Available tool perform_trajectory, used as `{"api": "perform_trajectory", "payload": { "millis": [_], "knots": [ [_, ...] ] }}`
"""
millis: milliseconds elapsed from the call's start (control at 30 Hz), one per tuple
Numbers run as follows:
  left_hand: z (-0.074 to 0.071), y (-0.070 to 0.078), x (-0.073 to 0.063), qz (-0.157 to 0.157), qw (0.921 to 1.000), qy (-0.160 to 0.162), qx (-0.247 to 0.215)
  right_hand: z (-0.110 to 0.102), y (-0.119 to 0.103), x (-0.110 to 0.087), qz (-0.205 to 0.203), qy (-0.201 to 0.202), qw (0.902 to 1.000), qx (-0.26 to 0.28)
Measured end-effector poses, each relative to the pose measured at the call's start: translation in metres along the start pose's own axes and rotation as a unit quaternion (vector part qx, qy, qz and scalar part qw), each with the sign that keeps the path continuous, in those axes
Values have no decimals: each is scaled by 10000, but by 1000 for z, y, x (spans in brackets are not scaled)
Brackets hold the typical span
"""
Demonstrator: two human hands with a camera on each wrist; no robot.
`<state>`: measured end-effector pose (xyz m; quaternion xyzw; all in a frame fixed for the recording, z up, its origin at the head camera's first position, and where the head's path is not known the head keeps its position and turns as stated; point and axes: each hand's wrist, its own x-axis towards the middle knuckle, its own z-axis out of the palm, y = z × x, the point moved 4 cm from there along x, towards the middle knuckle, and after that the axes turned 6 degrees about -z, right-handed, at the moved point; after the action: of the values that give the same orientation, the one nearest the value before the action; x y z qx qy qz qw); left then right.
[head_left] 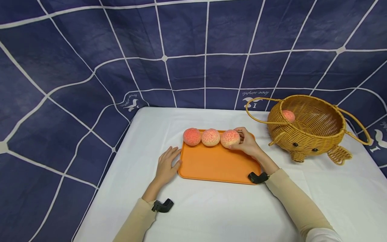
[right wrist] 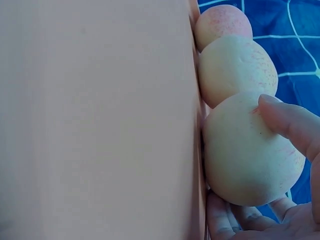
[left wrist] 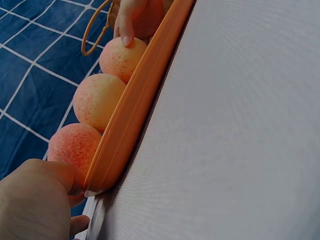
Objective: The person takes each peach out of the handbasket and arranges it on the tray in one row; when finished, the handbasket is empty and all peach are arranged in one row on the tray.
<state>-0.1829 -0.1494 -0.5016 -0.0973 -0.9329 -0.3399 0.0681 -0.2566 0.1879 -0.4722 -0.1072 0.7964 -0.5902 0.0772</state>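
Observation:
Three peaches stand in a row along the far edge of an orange tray (head_left: pixel 217 164). The right hand (head_left: pixel 247 144) holds the rightmost peach (head_left: pixel 230 138), its thumb on the near side and its fingers round the right side, as the right wrist view also shows. Beside it are the middle peach (head_left: pixel 210 137) and the redder left peach (head_left: pixel 191 136). The left hand (head_left: pixel 167 165) lies at the tray's left edge with fingers extended, touching or very near the rim. In the left wrist view the left hand (left wrist: pixel 35 200) partly covers the nearest peach (left wrist: pixel 75 147).
A wicker basket (head_left: pixel 308 134) shaped like an animal, with two loop handles, stands at the right rear of the white table (head_left: pixel 211 211). Another peach (head_left: pixel 288 116) lies inside it. Dark blue checked cloth (head_left: pixel 187 40) hangs behind and to the left.

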Motion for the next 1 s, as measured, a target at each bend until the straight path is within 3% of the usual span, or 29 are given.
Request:
{"api": "perform_trajectory", "payload": {
  "millis": [1000],
  "knots": [
    [0,-1,0,-92,9999,-40,-31,-4,6,2,-104,-25,9999,17]
  ]
}}
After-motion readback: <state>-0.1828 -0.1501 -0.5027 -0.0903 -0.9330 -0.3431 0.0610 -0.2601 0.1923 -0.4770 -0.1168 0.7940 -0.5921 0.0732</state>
